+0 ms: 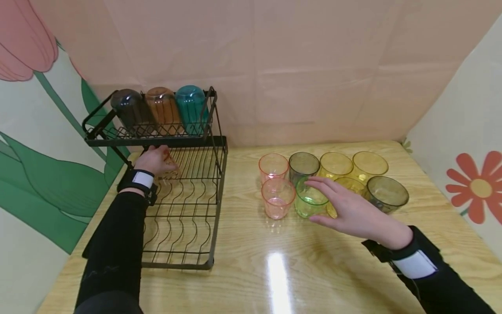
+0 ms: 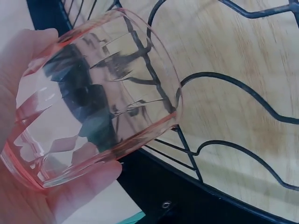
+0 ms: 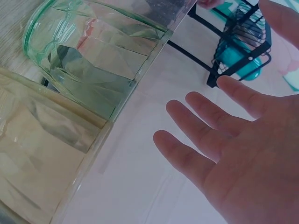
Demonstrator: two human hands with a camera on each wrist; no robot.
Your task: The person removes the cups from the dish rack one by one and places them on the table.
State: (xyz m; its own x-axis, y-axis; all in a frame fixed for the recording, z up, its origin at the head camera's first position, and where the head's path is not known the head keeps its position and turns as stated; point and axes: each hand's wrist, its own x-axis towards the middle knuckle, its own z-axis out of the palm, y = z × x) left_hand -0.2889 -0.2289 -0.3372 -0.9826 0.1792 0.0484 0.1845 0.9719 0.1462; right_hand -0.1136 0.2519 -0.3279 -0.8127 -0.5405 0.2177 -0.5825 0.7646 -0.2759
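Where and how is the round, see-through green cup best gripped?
Probably the near rim of the green cup, pinched from above and in front: it stands upright, mouth open, near side clear of cups; a see-through pink cup crowds its left.

held glass (image 2: 88, 107): pink | rack (image 1: 176, 141): black | 3 rack-top glasses (image 1: 161, 104): dark grey, brown, teal | table (image 1: 243, 261): tan woodgrain

A passage lies between the black wire rack (image 1: 176, 265) and transparent pink tumblers (image 1: 277, 208); the rack's upper tier (image 1: 149, 142) crowds the left grip (image 1: 153, 160).
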